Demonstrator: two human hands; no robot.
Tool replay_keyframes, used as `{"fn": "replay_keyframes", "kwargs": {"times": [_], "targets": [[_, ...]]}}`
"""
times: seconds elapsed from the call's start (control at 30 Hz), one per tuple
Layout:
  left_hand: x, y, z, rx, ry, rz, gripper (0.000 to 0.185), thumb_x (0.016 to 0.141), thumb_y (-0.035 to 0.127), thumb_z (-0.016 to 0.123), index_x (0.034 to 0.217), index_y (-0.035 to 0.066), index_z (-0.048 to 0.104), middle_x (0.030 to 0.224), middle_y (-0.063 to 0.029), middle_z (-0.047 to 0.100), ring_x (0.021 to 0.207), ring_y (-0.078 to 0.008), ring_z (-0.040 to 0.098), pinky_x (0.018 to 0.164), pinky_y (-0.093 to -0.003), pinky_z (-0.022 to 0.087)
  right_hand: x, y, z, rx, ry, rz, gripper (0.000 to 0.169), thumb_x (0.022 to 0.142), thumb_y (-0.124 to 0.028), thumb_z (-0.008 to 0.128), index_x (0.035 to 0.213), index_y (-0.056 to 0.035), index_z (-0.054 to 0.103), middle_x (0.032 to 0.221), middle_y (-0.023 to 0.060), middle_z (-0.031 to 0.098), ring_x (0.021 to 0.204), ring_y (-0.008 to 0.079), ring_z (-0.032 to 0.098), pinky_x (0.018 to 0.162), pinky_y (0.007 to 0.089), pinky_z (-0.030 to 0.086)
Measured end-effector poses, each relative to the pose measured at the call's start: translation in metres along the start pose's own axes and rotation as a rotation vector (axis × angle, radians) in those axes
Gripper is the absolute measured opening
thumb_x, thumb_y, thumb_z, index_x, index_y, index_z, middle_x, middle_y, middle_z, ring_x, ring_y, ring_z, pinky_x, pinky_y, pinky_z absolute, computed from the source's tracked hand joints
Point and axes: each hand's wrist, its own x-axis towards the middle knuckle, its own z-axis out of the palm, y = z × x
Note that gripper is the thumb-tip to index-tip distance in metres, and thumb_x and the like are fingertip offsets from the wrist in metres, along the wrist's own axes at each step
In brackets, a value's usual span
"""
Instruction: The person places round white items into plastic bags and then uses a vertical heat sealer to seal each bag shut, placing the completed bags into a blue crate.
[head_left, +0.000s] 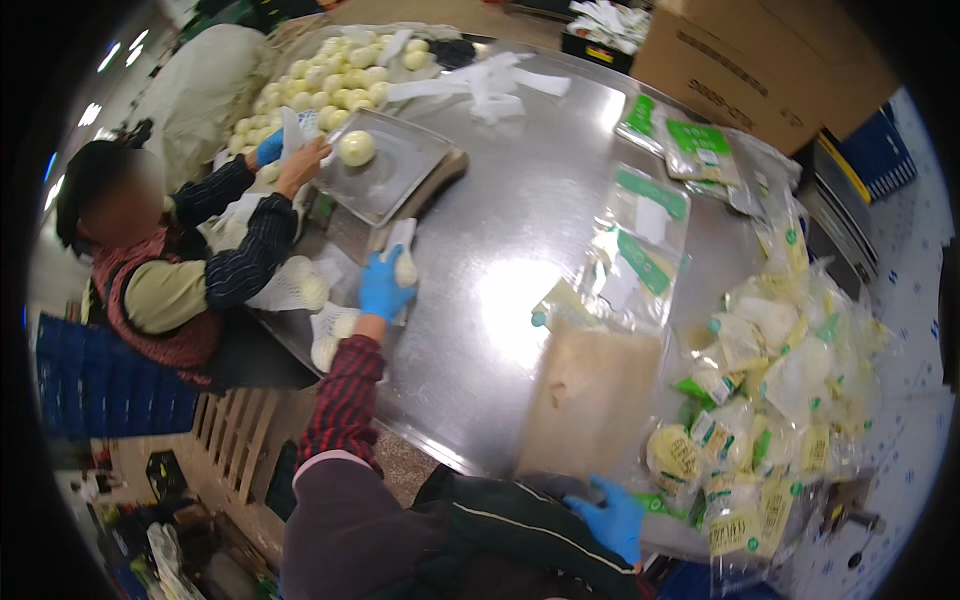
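Observation:
My left hand (386, 289), in a blue glove, reaches across the steel table and grips a white mesh sleeve (405, 247) that holds pale peeled onions. More sleeved onions (330, 337) lie near my left wrist, at the table's edge. My right hand (611, 517), also gloved in blue, is low by the near edge with its fingers apart and nothing visible in it. Close to it are filled clear bags of onions (675, 457) with printed labels. A tan board (589, 405) lies flat between my two hands.
At the left a co-worker (180, 247) handles a white sleeve beside a weighing scale (390, 165) bearing one onion (356, 148). Behind it is an onion pile (330, 82). Flat printed bags (641, 217) lie on the steel table (480, 195). A cardboard box (757, 67) stands far right.

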Motion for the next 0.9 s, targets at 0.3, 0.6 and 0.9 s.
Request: {"fn": "replay_keyframes", "kwargs": {"times": [0.3, 0.6, 0.9], "targets": [[-0.143, 0.228, -0.047, -0.547, -0.152, 0.7, 0.079, 0.066, 0.03, 0.083, 0.136, 0.016, 0.049, 0.127, -0.0216, 0.049, 0.111, -0.0379, 0.054, 0.092, -0.0427, 0.049, 0.134, 0.049, 0.044, 0.195, 0.27, 0.004, 0.078, 0.08, -0.025, 0.071, 0.143, 0.0029, 0.036, 0.125, 0.0263, 0.056, 0.108, 0.0334, 0.06, 0.096, 0.0411, 0.046], [-0.149, 0.205, 0.009, -0.46, 0.059, 0.44, 0.076, 0.083, 0.037, 0.072, 0.142, -0.001, 0.041, 0.145, -0.0254, 0.038, 0.129, -0.0396, 0.044, 0.107, -0.0407, 0.037, 0.136, 0.07, 0.029, 0.574, 0.14, 0.075, 0.06, 0.09, -0.018, 0.058, 0.144, -0.002, 0.039, 0.116, 0.02, 0.063, 0.102, 0.0282, 0.063, 0.088, 0.0362, 0.05], [-0.143, 0.245, 0.056, -0.876, -0.855, 0.362, 0.042, 0.094, 0.024, 0.062, 0.131, 0.005, 0.056, 0.114, -0.0118, 0.067, 0.092, -0.0152, 0.065, 0.075, -0.0275, 0.053, 0.165, 0.037, -0.003, 0.668, 0.189, -0.091, 0.087, 0.078, -0.027, 0.078, 0.144, 0.0049, 0.032, 0.14, 0.0205, 0.046, 0.131, 0.0294, 0.043, 0.109, 0.0368, 0.035]]}}
